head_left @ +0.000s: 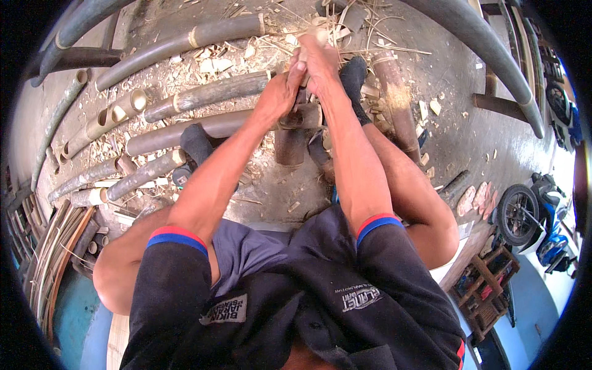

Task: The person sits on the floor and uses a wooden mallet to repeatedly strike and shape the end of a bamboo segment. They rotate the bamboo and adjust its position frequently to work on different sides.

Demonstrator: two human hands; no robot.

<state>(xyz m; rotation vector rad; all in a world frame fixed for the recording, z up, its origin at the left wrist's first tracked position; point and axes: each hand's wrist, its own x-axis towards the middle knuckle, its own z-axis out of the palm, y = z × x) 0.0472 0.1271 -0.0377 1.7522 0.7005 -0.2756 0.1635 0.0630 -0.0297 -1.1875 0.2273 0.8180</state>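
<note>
Both my arms reach forward over the floor, and my hands meet close together at the far middle. My left hand [285, 90] is closed, thumb stretched forward, around something mostly hidden. Beside it, slightly farther off, my right hand [322, 65] is also closed; a pale, blurred shape shows past its fingers, too unclear to name. Just below the hands lies the open end of a thick brown bamboo pole [216, 125], which runs off to the left past my foot. A short bamboo piece [290, 148] sits beneath that end.
More bamboo poles [185, 43] and a notched bamboo tube [111, 114] lie at the left. Another bamboo length [394, 102] is right of my foot. Wood chips [216, 65] cover the floor. Bamboo frames arch overhead; split strips [52, 262] and a motorbike [549, 225] stand at the sides.
</note>
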